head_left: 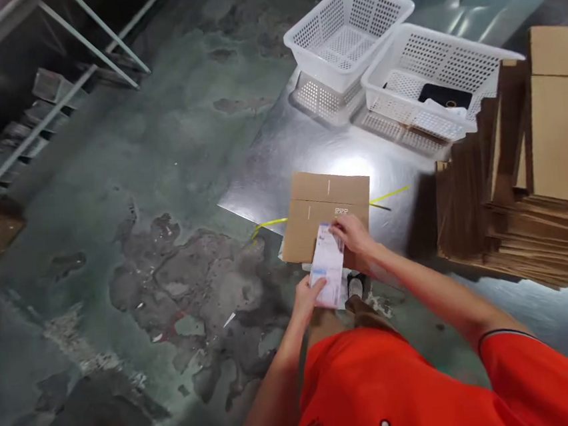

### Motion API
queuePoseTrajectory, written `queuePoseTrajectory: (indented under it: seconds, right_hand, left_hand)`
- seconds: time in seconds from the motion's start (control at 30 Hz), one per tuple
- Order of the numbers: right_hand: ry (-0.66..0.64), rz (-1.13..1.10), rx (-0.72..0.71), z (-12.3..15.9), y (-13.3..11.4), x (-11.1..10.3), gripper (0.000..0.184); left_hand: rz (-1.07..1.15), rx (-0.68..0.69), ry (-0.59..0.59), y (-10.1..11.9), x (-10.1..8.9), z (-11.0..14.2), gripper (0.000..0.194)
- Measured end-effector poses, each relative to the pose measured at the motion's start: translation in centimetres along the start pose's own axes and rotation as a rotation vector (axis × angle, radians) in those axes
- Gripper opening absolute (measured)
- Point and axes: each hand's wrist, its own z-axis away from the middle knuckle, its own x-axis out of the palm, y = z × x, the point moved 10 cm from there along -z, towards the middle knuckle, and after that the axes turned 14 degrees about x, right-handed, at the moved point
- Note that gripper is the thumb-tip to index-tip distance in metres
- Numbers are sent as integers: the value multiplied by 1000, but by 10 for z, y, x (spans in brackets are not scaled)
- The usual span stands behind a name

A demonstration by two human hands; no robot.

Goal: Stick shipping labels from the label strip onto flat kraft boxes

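A stack of white printed labels (327, 266) is held between both hands over the near edge of a metal table (283, 153). My left hand (306, 299) grips its lower end and my right hand (353, 233) pinches its upper end. Just behind the labels a flattened brown cardboard box (323, 202) lies on the table. A yellow strap (270, 226) runs under the box.
Two white perforated plastic baskets (347, 29) (432, 85) stand at the table's far side, the right one holding a black item (446, 95). A tall pile of flattened cardboard boxes (529, 203) fills the right. Stained concrete floor (139, 220) spreads left, with metal racking (40, 76) beyond.
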Motion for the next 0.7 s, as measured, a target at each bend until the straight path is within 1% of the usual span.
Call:
queuePoseTrajectory:
  seconds: [0.03,0.1,0.17,0.2,0.23,0.27,0.33,0.37,0.4,0.43,0.47,0.5,0.53,0.57,0.6,0.63,0.67,0.7]
  right_hand:
    - [32,99,20,-15,3,2,22]
    - [69,283,54,-39,7,3,39]
    - [116,379,104,-51,13,0,56]
    - [132,391,118,-54,13,0,59]
    - [128,388,106,-54,10,4,57]
    - [106,379,69,-53,4,12,53]
    - [75,363,-18,-44,-12,33,47]
    - [87,357,-50,-37,-20,43,49]
    - [105,350,-88,-26,-28,52,54]
    - [107,343,-156,-13,-37,63,60]
    - [79,333,-259,4,-45,74,63]
    - [28,318,-373,24,-50,84,62]
    - [-16,298,-447,42,-48,89,59]
    - [-17,275,-436,54,-37,86,55]
    - [36,249,-323,59,-18,73,51]
    - [134,219,-129,59,10,53,49]
    - [233,185,94,62,42,32,49]
    - [296,147,287,66,70,14,49]
  left_hand:
    - [-2,-38,-10,-16,-8,5,45]
    - [-20,-104,-21,-43,-28,20,46]
    - [-41,-157,-12,-59,-49,34,45]
    - [-49,-161,11,-61,-60,36,45]
    - [-49,-142,57,-56,-72,34,46]
    - [-42,-104,114,-47,-83,28,47]
    - [-20,9,242,-18,-99,5,51]
    - [-15,57,276,-3,-101,-9,53]
    - [-20,96,298,12,-100,-23,52]
    - [-26,121,303,23,-96,-36,50]
    - [-35,137,298,33,-91,-46,47]
    - [-40,149,294,39,-86,-52,45]
    - [-49,161,281,44,-81,-56,43]
    - [-68,179,258,47,-76,-56,42]
    - [-97,205,232,51,-71,-55,41]
    - [-137,236,197,54,-66,-52,39]
    - [-185,272,159,58,-61,-48,38]
    - [-234,310,126,62,-55,-44,36]
